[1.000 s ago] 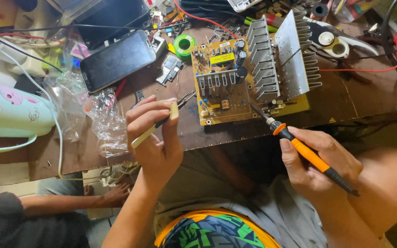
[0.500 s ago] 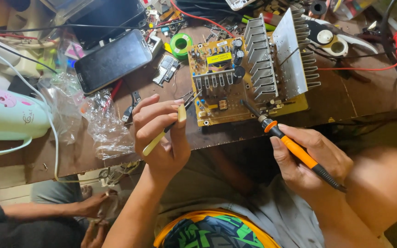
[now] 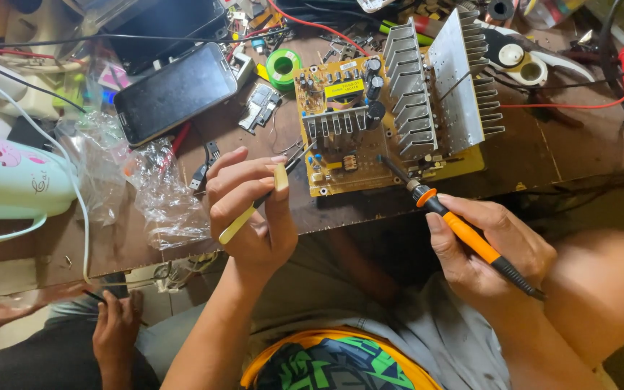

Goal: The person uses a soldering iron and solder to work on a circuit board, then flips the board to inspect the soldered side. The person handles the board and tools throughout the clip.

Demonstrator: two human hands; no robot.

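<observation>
Holding soldering iron (image 3: 471, 242) in right grip (image 3: 496, 253), tip on circuit board (image 3: 348, 137); left grip (image 3: 250, 206) clamped on tweezers (image 3: 250, 213).

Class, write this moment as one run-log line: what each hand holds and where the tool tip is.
left hand: holds tweezers | right hand: holds soldering iron | tip: on circuit board | board: on table

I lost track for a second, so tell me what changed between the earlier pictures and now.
The soldering iron in the right hand edged forward, its tip now over the near edge of the yellow circuit board. The left hand moved slightly up toward the board, keeping hold of the yellow-handled tweezers. Nothing was picked up or let go. The phone and green solder spool lie as before.
</observation>
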